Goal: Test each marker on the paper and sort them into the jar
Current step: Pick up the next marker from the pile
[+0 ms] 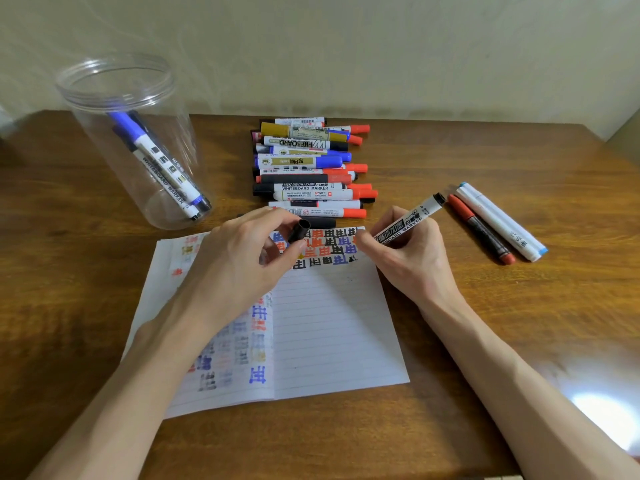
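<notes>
A: Over the top edge of the lined white paper (pixel 339 323), the right hand (pixel 405 258) pinches a white-barrelled black whiteboard marker (pixel 412 218). Its nib end points down-left, hidden by fingers (pixel 367 242), and its butt points up-right.
B: And the left hand (pixel 242 258) curls round a black plastic cap (pixel 299 232), open mouth turned up and right, just across from that nib.
A: Recapping looks a short move inward. The clear plastic jar (pixel 138 143) stands far left on the wooden table (pixel 450 341), nearer the left hand.
</notes>
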Available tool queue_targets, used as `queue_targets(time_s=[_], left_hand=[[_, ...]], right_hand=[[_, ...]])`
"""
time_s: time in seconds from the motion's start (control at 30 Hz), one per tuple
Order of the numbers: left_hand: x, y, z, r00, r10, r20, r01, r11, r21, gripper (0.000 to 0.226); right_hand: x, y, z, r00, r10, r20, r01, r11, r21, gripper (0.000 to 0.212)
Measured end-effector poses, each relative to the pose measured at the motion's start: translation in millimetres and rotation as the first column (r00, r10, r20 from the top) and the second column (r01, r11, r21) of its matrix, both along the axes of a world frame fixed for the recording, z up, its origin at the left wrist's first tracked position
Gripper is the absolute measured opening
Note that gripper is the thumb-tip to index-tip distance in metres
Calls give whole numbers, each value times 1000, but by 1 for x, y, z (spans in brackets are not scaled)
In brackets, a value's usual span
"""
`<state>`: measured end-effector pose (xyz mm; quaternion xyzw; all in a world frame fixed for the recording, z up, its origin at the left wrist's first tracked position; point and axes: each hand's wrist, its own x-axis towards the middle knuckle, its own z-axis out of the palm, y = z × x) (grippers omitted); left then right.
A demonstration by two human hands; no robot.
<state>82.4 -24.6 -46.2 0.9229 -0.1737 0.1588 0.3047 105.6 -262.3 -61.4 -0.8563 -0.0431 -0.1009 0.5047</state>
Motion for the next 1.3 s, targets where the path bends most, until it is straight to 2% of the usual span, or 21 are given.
queue_targets(time_s=[0.33,0.5,1.17,1.3], left_hand=[[0,-1,1,1000,-3,-1,3,1000,2,24],[1,-1,0,1000,-12,-1,12,1000,2,25],[2,0,-2,999,-29,30,29,1000,-1,22],[3,0,-2,999,-32,25,32,999,2,23]], right_hand=[[-2,-1,1,999,-41,7,41,999,-32,25],[-1,-3,1,997,-70,-12,71,997,41,20],[-2,2,3,999,-20,-34,20,1000,5,20],[-1,0,3,998,-50,-30,50,999,17,20]])
